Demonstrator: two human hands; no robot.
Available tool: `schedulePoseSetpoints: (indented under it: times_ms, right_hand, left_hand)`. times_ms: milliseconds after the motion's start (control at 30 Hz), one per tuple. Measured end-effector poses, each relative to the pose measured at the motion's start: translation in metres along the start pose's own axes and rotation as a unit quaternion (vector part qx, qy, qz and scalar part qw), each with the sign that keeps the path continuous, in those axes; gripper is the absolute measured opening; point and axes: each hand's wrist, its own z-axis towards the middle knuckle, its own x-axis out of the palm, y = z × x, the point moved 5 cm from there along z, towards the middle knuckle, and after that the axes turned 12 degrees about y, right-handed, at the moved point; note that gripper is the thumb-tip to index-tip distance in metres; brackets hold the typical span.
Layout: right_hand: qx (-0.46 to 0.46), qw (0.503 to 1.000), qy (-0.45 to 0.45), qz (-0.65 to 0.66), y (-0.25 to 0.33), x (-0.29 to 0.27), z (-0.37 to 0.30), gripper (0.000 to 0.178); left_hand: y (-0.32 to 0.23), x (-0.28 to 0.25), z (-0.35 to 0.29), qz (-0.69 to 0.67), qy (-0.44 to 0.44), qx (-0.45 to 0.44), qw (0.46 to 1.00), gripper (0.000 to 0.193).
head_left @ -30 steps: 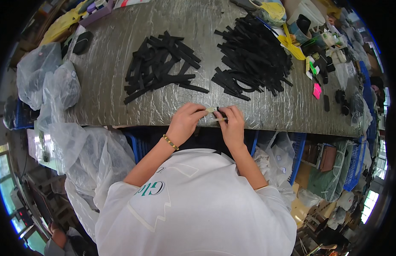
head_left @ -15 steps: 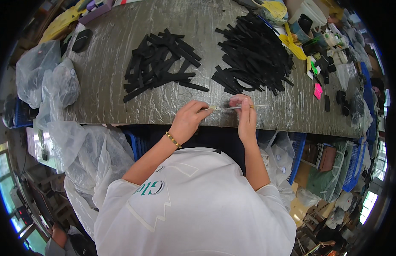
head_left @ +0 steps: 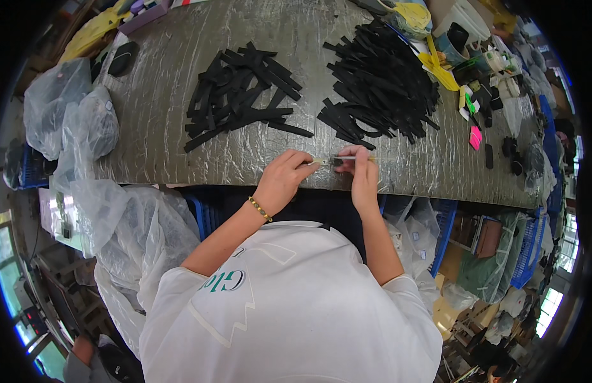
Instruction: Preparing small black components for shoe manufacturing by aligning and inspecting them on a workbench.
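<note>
My left hand [head_left: 282, 180] is at the near edge of the table, thumb and fingers pinched on a small pale piece [head_left: 319, 162] too tiny to name. Just to its right, my right hand [head_left: 365, 181] grips a thin, light-coloured stick [head_left: 346, 157] lying level across its fingers, the tip pointing at the left hand. A small dark spot shows under the right fingertips; I cannot tell what it is. Beyond the hands lie two heaps of flat black strips: a looser heap [head_left: 235, 96] on the left and a denser heap [head_left: 385, 83] on the right.
The table [head_left: 149, 127] has a wrinkled, shiny covering. Clear plastic bags [head_left: 85, 127] hang over its left edge. At the far right stand a white tub [head_left: 462, 22], yellow scissors-like handles [head_left: 439, 67] and a pink tag [head_left: 476, 137]. Blue crates [head_left: 529, 249] sit below the right side.
My right hand has moved slightly left with the stick, bringing it closer to the left hand. The left hand stays almost in place.
</note>
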Motion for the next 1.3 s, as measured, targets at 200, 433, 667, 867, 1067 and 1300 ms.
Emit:
schedulePoseSetpoints:
  times_ms: [200,433,667,867,1067,1300]
  right_hand:
    - [0.054,0.972,0.024,-0.228,0.008,0.007,-0.003,0.027]
    - [0.017,0.966,0.024,-0.258,0.01,0.01,-0.003,0.02]
    - [-0.004,0.96,0.021,-0.277,0.01,0.011,-0.004,0.021]
    - [-0.004,0.951,0.036,-0.307,0.014,0.012,-0.005,0.021]
    - [-0.029,0.95,0.057,-0.306,0.018,0.03,-0.005,0.018]
    - [-0.034,0.941,0.077,-0.327,0.008,0.038,0.002,0.015]
  left_hand:
    - [0.001,0.001,-0.001,-0.001,0.004,-0.002,1.0,0.039]
    - [0.002,0.001,-0.001,-0.002,0.009,-0.007,1.0,0.041]
    - [0.003,0.002,-0.001,-0.006,0.008,-0.008,1.0,0.041]
    - [0.003,-0.001,0.0,-0.027,0.012,-0.017,0.999,0.037]
    - [0.007,-0.001,-0.001,-0.088,-0.03,-0.053,0.994,0.039]
    - [0.009,0.003,-0.001,-0.094,-0.022,-0.068,0.993,0.044]
